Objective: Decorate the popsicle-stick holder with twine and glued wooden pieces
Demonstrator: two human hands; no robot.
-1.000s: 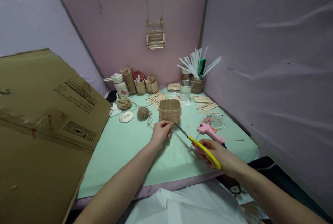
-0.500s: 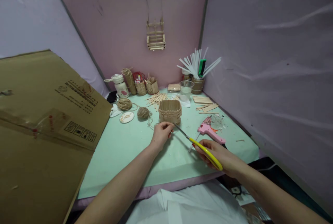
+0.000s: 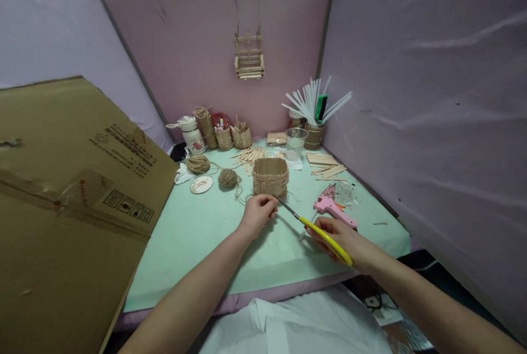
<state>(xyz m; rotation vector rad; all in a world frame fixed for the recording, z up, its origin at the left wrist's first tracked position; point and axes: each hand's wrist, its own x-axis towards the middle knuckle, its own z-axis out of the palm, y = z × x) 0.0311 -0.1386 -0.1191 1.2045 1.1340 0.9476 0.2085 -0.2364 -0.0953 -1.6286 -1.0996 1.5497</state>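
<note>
My left hand is closed in a pinch just in front of a small basket made of wooden sticks with braided twine around it. A strand of twine runs from a twine ball towards these fingers; the pinched end is too small to make out clearly. Yellow-handled scissors are in my right hand, fingers wrapped round the handles. Their blades point to the upper left, with the tips beside my left fingertips and the basket's lower front edge.
Right of the basket lies a pink glue gun, with wooden sticks behind it. A second twine ball and a round white disc are at the left. A large cardboard box blocks the left side. Containers line the back wall.
The camera view has shifted slightly. A short string end that showed under my left fingers no longer shows clearly; both hands and the scissors stay almost in place.
</note>
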